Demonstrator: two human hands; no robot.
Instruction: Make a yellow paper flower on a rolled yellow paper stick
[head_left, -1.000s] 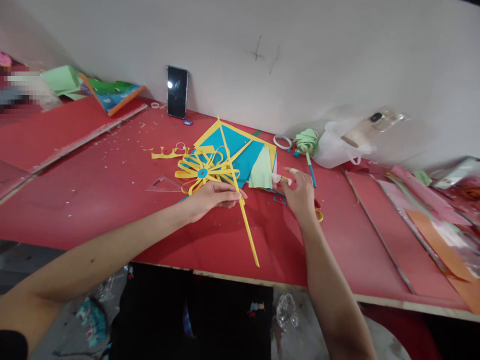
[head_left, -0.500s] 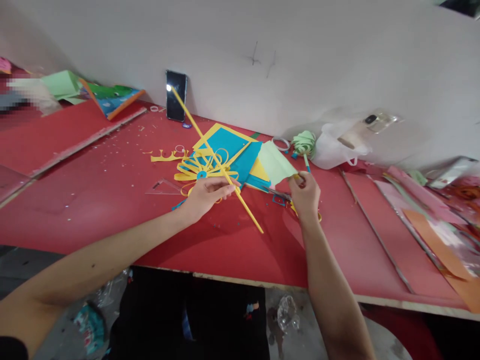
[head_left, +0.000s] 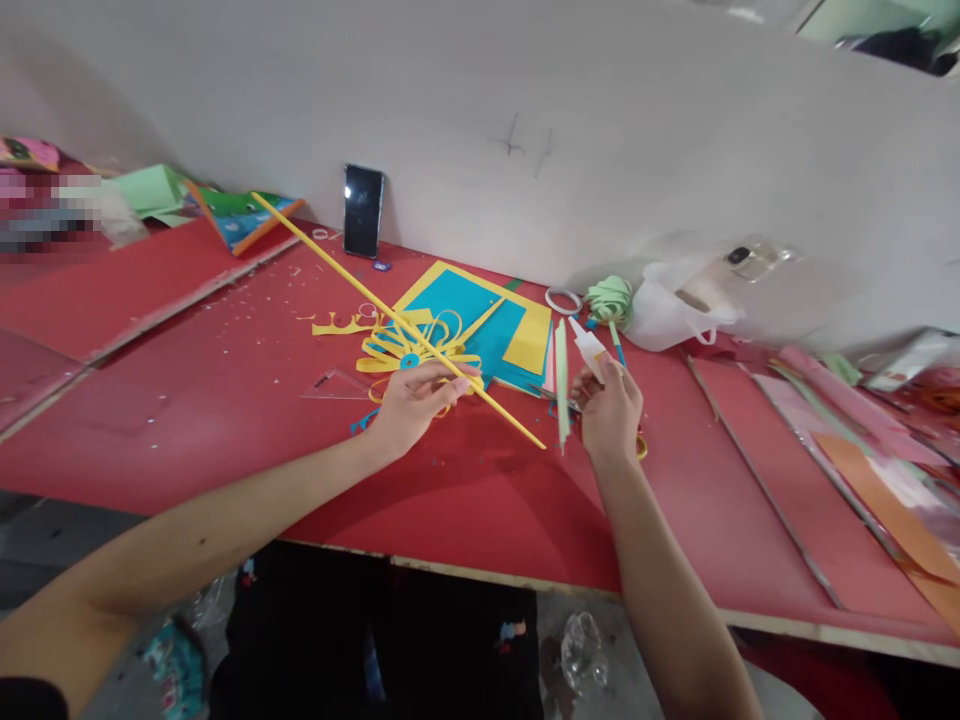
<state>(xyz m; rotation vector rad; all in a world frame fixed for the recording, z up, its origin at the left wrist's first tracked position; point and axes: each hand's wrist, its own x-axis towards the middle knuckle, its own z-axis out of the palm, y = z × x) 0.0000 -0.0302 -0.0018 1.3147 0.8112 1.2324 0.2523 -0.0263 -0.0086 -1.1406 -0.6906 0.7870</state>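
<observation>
Left hand [head_left: 411,398] pinching a long yellow strip [head_left: 390,317] at frame centre | right hand [head_left: 611,408] gripping a green paper sheet [head_left: 561,385] and small white tube [head_left: 587,347] | yellow looped flower [head_left: 411,350] lying formed on the red tabletop [head_left: 225,400], strip and sheet not yet attached.

A black phone [head_left: 363,210] is propped upright against the wall at the back of the red tabletop [head_left: 187,390]. To the right of the phone, a tape ring [head_left: 563,300], a bundle of green paper strips [head_left: 610,296] and a white plastic bag [head_left: 667,305] are seen. A clear plastic triangle ruler [head_left: 334,384] lies in front of the phone.
</observation>
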